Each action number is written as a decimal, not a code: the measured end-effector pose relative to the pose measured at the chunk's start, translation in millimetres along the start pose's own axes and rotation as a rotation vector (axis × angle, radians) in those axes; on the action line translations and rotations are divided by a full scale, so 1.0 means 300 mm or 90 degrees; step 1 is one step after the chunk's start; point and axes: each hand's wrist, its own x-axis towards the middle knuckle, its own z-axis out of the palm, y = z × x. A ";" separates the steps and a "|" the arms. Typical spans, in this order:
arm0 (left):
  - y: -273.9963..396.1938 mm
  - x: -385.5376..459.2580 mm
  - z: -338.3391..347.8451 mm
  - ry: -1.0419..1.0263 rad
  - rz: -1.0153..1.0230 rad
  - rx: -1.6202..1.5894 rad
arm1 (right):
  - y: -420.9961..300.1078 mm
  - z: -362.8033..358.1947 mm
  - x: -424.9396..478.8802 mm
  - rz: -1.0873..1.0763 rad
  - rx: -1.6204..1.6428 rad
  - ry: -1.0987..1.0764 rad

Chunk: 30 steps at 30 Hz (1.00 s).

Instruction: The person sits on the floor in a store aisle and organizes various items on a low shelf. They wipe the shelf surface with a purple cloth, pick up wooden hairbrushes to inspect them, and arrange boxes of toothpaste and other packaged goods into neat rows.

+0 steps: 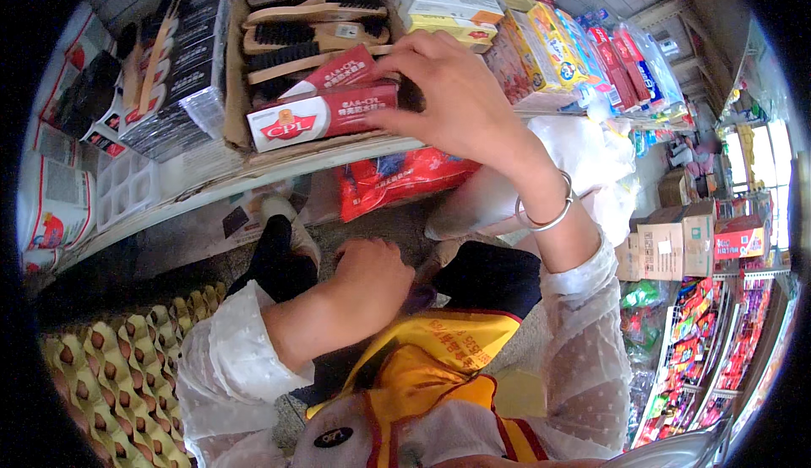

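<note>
My right hand, a metal bangle on its wrist, grips the right end of a red-and-white CPL box, thumb on its front. A second red box lies tilted just behind, near my fingertips. Both are in an open cardboard carton on the shelf, in front of several wooden-handled brushes with black bristles. My left hand hangs below the shelf edge, over my legs, its fingers curled and mostly hidden; whether it holds anything cannot be seen.
The shelf edge runs across before me. Black boxes stand left of the carton, yellow-and-white boxes right of it. Below are a red bag and, lower left, egg trays with eggs. Cartons and snack racks stand at right.
</note>
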 end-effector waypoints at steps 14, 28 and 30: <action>-0.008 -0.024 -0.083 0.193 0.031 -0.013 | -0.042 -0.014 -0.041 0.055 0.099 -0.026; 0.095 -0.081 -0.165 0.889 0.020 0.188 | -0.108 -0.210 -0.376 -0.044 0.090 0.100; 0.112 -0.100 -0.161 0.809 0.009 0.203 | -0.076 -0.266 -0.442 0.136 0.100 0.029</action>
